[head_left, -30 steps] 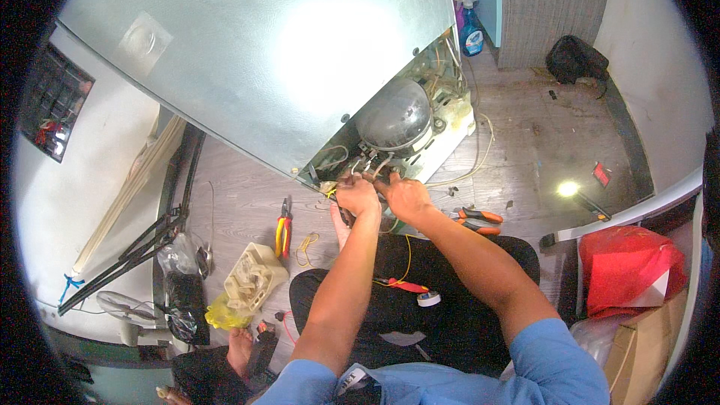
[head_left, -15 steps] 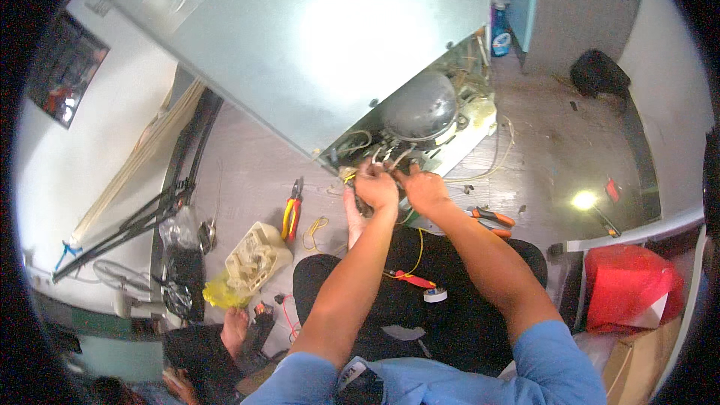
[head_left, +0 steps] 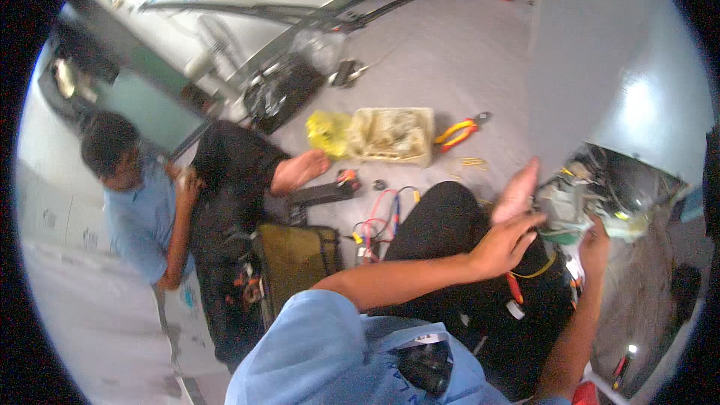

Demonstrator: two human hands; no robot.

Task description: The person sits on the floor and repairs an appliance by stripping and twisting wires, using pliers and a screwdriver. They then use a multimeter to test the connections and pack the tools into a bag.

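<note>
My left hand is held above my dark trousers with its fingers spread, holding nothing. Beside the open base of a large pale blue appliance, my right hand is blurred, so whether it grips anything cannot be told. Tangled parts and wiring fill that opening, close to the fingers of both hands. A yellow wire curves over my lap. There, a red-handled screwdriver lies by a small white tape roll.
Red-and-yellow pliers, a cream plastic tray and a yellow bag lie on the floor. Red and blue test leads are near an olive tool bag. A co-worker sits at left. A lit torch lies lower right.
My view has swung left, bringing the co-worker into sight. My left hand has come away from the wiring and opened. The right hand stays near the appliance's base.
</note>
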